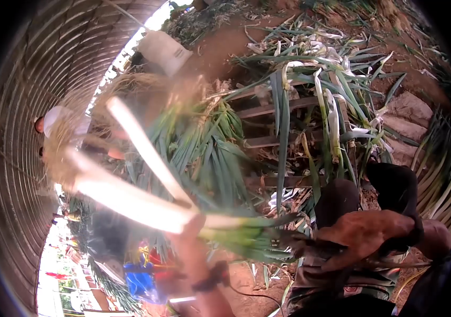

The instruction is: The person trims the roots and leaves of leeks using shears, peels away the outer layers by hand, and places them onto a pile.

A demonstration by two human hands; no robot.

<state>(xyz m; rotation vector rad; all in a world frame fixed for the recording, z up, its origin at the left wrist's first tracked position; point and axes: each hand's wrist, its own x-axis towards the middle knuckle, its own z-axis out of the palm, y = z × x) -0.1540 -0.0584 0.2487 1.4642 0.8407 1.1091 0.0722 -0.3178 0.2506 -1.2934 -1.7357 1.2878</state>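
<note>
My right hand (365, 238) clenched the leeks (146, 203) by their green tops; the white stalks pointed up-left. My blurred left hand (193, 227) met them, but I couldn't tell its grip.

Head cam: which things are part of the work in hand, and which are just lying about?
In hand: leek bunch; left hand and right hand, both gripping it.
Lying about, untouched: leek pile, wooden pallet, white bucket, blue item, stones.
</note>
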